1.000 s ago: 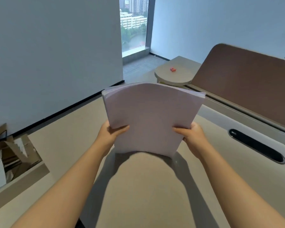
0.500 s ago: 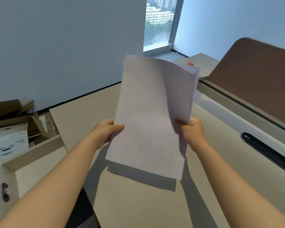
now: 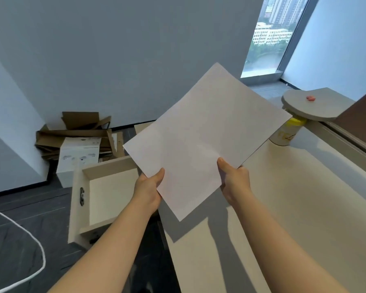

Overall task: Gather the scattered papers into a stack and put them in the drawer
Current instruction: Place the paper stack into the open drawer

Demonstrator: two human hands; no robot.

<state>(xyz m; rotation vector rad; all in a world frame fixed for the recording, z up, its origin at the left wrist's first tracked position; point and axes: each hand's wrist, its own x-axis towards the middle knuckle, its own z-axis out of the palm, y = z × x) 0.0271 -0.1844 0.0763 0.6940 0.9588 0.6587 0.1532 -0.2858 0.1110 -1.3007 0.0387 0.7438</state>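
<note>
White paper stack (image 3: pixel 201 142) fills mid-frame — my left hand (image 3: pixel 149 190) and right hand (image 3: pixel 234 181) pinch its lower edges, open drawer (image 3: pixel 106 195) lower left.

White paper stack (image 3: pixel 201 140) above open drawer (image 3: pixel 106 197)

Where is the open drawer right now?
In the head view the open drawer is low on the left, beside the desk, under the left hand, with cardboard boxes behind it.
</note>
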